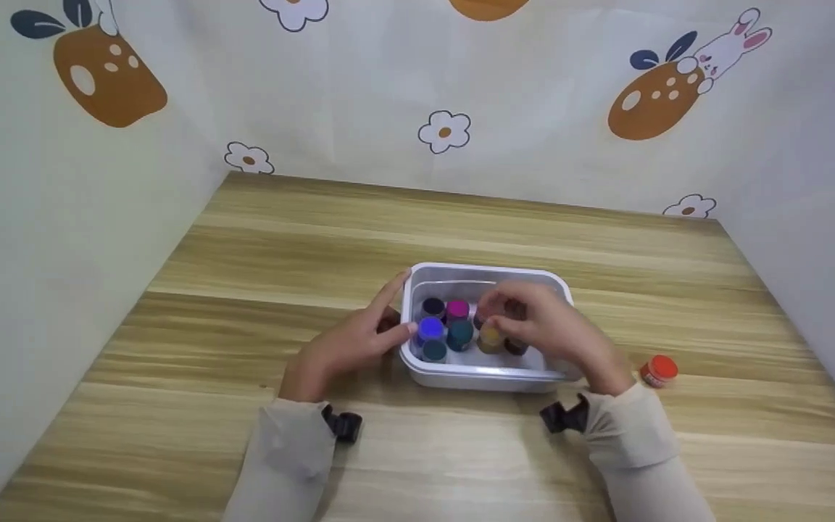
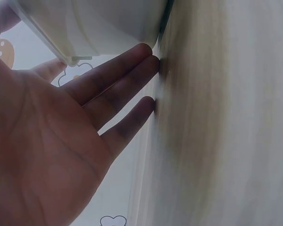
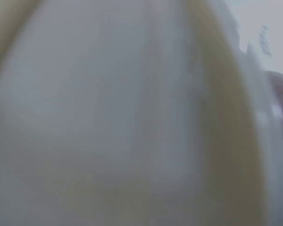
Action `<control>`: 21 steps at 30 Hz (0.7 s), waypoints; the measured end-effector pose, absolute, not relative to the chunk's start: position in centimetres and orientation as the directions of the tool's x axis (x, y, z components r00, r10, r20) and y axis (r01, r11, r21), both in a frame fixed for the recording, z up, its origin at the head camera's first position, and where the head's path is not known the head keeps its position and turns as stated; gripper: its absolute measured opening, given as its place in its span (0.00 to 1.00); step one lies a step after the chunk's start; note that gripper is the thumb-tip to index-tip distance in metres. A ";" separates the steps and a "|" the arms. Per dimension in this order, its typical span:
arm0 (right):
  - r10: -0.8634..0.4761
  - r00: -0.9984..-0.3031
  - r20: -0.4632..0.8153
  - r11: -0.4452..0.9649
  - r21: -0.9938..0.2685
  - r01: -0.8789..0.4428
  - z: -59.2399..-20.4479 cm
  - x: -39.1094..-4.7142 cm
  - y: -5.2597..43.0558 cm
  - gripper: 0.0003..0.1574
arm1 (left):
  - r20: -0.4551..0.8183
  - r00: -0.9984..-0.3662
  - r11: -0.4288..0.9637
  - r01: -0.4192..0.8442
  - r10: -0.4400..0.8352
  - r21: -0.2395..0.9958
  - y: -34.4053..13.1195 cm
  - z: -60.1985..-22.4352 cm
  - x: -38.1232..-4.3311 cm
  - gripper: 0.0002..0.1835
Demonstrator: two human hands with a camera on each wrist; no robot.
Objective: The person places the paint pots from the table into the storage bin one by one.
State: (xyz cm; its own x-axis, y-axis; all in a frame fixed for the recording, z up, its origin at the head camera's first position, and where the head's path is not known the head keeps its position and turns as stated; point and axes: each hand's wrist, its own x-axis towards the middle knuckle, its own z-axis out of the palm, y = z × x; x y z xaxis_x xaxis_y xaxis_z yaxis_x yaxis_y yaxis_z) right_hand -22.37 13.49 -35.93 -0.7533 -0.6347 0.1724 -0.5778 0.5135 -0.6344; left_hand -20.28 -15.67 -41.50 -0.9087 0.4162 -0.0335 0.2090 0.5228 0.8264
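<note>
A white plastic tub [image 1: 483, 372] holds several small jars with coloured lids, among them a blue-lidded jar [image 1: 430, 330], a magenta-lidded jar [image 1: 458, 310] and a yellow-topped jar [image 1: 491, 339]. My left hand [image 1: 349, 351] rests against the tub's left side, thumb and index finger at the rim. In the left wrist view, its other fingers [image 2: 120, 92] stretch out under the tub's rim, near the tabletop. Over the right half of the tub, my right hand [image 1: 548, 322] reaches in, thumb and index finger pinching a small jar that they mostly hide. The right wrist view is blurred.
A red-lidded jar [image 1: 659, 370] stands on the wooden table [image 1: 301, 254], right of the tub and beside my right wrist. Patterned cloth walls [image 1: 359, 87] close off the back and both sides. Black wrist straps [image 1: 345, 426] stick out from both cuffs.
</note>
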 end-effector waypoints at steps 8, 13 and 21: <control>-0.351 -0.904 0.244 0.681 -0.596 -0.425 -34.5 -21.1 22.3 0.09 | -0.048 -0.916 0.530 0.187 0.398 0.827 -15.8 -41.4 -20.2 0.44; -0.216 -0.922 0.323 0.738 -0.564 -0.370 -35.4 -20.1 27.8 0.09 | -0.036 -0.914 0.519 0.197 0.405 0.832 -15.8 -41.3 -20.3 0.44; -0.116 -0.980 0.164 0.772 -0.606 -0.193 -38.9 -19.3 33.5 0.20 | -0.035 -0.914 0.539 0.206 0.404 0.817 -15.6 -41.5 -20.4 0.44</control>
State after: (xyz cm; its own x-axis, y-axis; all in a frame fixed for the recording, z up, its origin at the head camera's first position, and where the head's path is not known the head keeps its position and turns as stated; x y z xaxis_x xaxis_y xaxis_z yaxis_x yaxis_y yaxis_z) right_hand -19.28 33.46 -38.94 -0.9795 -0.1163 0.1644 -0.1933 0.7719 -0.6057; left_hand -20.38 -15.60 -41.45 -0.9142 0.4036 -0.0354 0.2063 0.5389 0.8167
